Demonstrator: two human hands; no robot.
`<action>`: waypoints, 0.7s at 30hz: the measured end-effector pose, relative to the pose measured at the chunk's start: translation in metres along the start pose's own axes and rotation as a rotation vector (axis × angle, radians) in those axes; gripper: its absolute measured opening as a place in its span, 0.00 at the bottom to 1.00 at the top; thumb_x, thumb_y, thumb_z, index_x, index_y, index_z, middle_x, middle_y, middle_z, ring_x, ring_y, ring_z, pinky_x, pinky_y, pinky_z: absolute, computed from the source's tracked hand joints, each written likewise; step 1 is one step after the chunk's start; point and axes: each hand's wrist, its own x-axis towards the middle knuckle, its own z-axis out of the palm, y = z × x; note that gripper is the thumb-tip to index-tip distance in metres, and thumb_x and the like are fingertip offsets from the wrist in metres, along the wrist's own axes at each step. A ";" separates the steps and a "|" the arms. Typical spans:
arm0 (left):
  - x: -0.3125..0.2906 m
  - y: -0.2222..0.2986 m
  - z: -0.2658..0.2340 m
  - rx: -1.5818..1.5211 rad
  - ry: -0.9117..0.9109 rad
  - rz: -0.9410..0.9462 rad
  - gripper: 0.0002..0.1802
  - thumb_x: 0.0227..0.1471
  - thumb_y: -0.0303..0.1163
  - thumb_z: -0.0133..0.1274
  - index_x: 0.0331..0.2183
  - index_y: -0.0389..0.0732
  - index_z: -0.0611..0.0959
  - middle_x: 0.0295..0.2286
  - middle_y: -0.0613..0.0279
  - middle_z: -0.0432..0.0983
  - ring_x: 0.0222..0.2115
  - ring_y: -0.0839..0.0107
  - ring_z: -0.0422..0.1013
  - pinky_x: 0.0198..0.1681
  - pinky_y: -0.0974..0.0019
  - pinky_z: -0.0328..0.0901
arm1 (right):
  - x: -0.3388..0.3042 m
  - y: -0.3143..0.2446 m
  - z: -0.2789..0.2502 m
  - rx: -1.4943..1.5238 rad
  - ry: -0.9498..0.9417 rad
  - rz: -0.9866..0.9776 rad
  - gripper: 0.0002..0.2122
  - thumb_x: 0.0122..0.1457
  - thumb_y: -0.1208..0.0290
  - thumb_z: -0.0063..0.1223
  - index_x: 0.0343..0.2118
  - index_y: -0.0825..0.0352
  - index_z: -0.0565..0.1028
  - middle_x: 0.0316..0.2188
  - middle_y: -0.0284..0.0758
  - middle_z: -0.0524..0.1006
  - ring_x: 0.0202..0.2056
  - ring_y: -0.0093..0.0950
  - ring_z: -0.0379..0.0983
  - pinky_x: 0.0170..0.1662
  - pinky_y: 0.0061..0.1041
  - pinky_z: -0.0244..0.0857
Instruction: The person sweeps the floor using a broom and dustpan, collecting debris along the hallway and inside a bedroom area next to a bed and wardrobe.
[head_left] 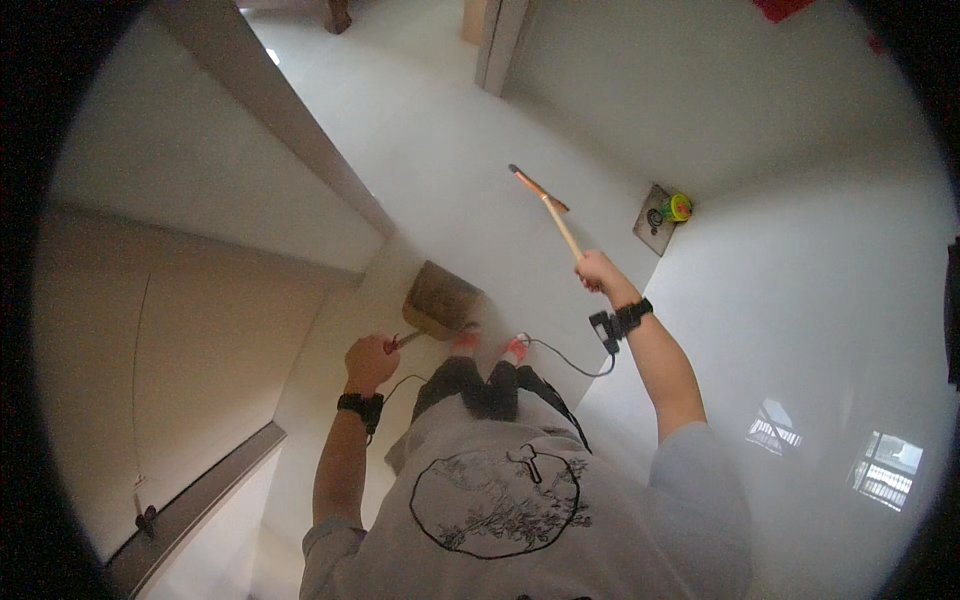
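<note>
Both hands are closed on handles. Left of the frame's centre, the left hand makes a fist round the dustpan's short handle, whose reddish part shows beside the fingers. Right of centre and higher up, the right hand grips the pale, straight handle of a T-shaped tool. Each wrist wears a black device with a cable.

The dustpan is brown, boxy and dull, with a lighter yellowish edge toward the handle; it sits just above and to the right of the left hand, well apart from the right one. Red-and-white shoes show beside it. The tool's narrow orange-brown head, dark at one end, lies up and left of the right hand, near the upper centre; whether it touches the pale floor cannot be told.

Farther off, right of the tool, a yellow-green container stands at the edge of a greyish square plate.
</note>
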 end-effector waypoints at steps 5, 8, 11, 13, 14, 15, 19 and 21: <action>-0.018 -0.006 0.009 -0.092 0.066 -0.051 0.08 0.38 0.34 0.48 0.23 0.42 0.79 0.22 0.57 0.74 0.25 0.60 0.70 0.28 0.62 0.64 | 0.036 -0.029 0.019 -0.120 0.167 0.047 0.08 0.44 0.76 0.40 0.26 0.74 0.69 0.13 0.36 0.68 0.12 0.24 0.64 0.12 0.24 0.58; -0.011 0.017 0.005 -0.111 0.003 -0.114 0.09 0.38 0.34 0.48 0.23 0.42 0.79 0.23 0.57 0.74 0.25 0.61 0.70 0.29 0.62 0.64 | 0.051 -0.018 0.018 -0.162 0.108 0.040 0.07 0.43 0.77 0.40 0.26 0.73 0.69 0.14 0.37 0.69 0.13 0.24 0.65 0.13 0.24 0.59; 0.003 0.018 0.007 -0.027 -0.023 -0.087 0.09 0.39 0.35 0.48 0.24 0.42 0.78 0.22 0.58 0.74 0.25 0.62 0.70 0.28 0.63 0.64 | 0.054 0.015 0.044 -0.345 -0.016 -0.033 0.12 0.42 0.78 0.41 0.33 0.72 0.66 0.15 0.40 0.70 0.13 0.28 0.67 0.14 0.26 0.60; 0.014 0.020 0.013 -0.030 0.085 -0.063 0.10 0.35 0.37 0.50 0.21 0.42 0.78 0.22 0.57 0.73 0.26 0.60 0.69 0.31 0.59 0.64 | 0.041 0.043 0.055 -0.460 0.031 -0.100 0.19 0.41 0.79 0.41 0.41 0.72 0.60 0.15 0.43 0.71 0.14 0.32 0.68 0.15 0.28 0.62; 0.013 0.021 0.011 -0.038 0.082 -0.077 0.10 0.35 0.37 0.50 0.21 0.42 0.78 0.22 0.57 0.73 0.26 0.60 0.69 0.31 0.59 0.64 | 0.022 0.051 0.057 -0.482 -0.045 -0.098 0.23 0.41 0.79 0.40 0.45 0.71 0.56 0.15 0.44 0.71 0.14 0.33 0.68 0.15 0.28 0.62; 0.015 0.021 0.007 -0.047 0.037 -0.094 0.10 0.35 0.37 0.50 0.21 0.42 0.78 0.22 0.57 0.73 0.26 0.60 0.69 0.31 0.60 0.64 | -0.006 0.053 0.057 -0.500 -0.113 -0.095 0.27 0.40 0.80 0.40 0.48 0.71 0.52 0.16 0.44 0.71 0.15 0.34 0.69 0.15 0.28 0.63; 0.014 0.013 0.007 -0.118 0.025 -0.120 0.10 0.33 0.37 0.50 0.21 0.42 0.79 0.22 0.57 0.73 0.26 0.60 0.69 0.30 0.60 0.64 | -0.095 0.072 0.060 -0.583 -0.218 -0.067 0.30 0.41 0.80 0.35 0.53 0.63 0.49 0.17 0.44 0.71 0.14 0.33 0.68 0.15 0.28 0.62; 0.017 0.015 0.007 -0.107 0.022 -0.117 0.10 0.33 0.36 0.50 0.21 0.42 0.79 0.22 0.57 0.73 0.26 0.60 0.69 0.30 0.60 0.64 | -0.126 0.066 0.045 -0.599 -0.269 -0.074 0.30 0.42 0.80 0.37 0.53 0.63 0.50 0.16 0.42 0.70 0.13 0.30 0.66 0.14 0.26 0.60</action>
